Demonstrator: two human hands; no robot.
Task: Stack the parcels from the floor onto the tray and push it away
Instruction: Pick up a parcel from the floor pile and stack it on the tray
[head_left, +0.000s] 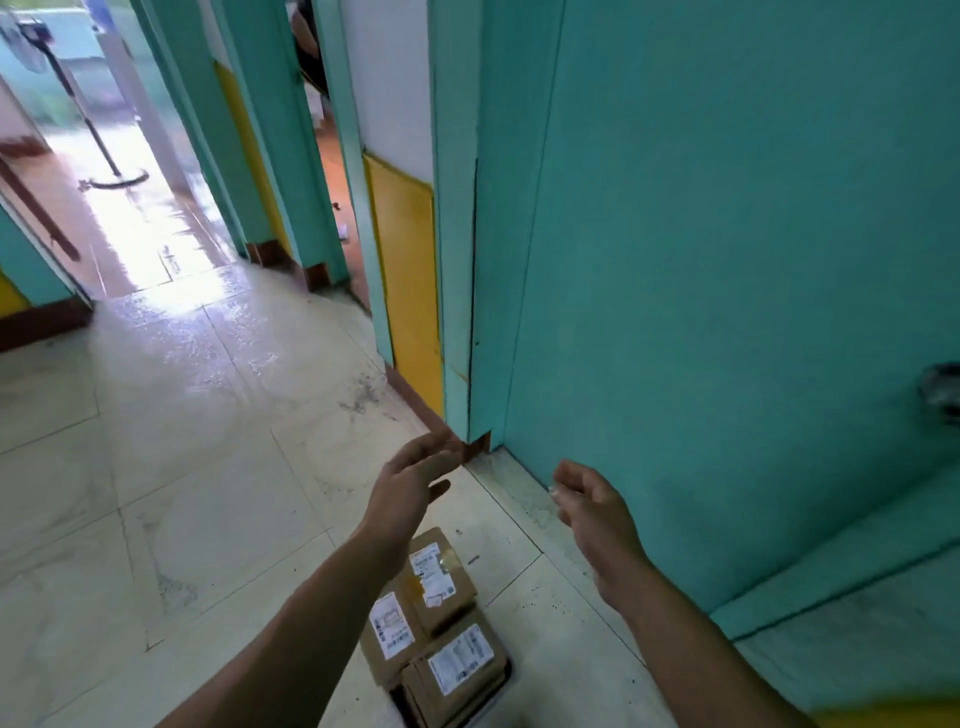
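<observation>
- Fingers (435, 448) of your left hand (410, 483) extended, holding nothing; right hand (592, 501) loosely curled, empty.
- Open floor (182, 441) left; teal door (727, 312) close right.
- Parcels (441, 618) stacked on tray (508, 669) between your forearms.

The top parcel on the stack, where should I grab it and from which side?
Probably by its two long edges, reached from above: the top parcel lies flat on the other parcels, so both long edges are free and its underside is covered.
</observation>
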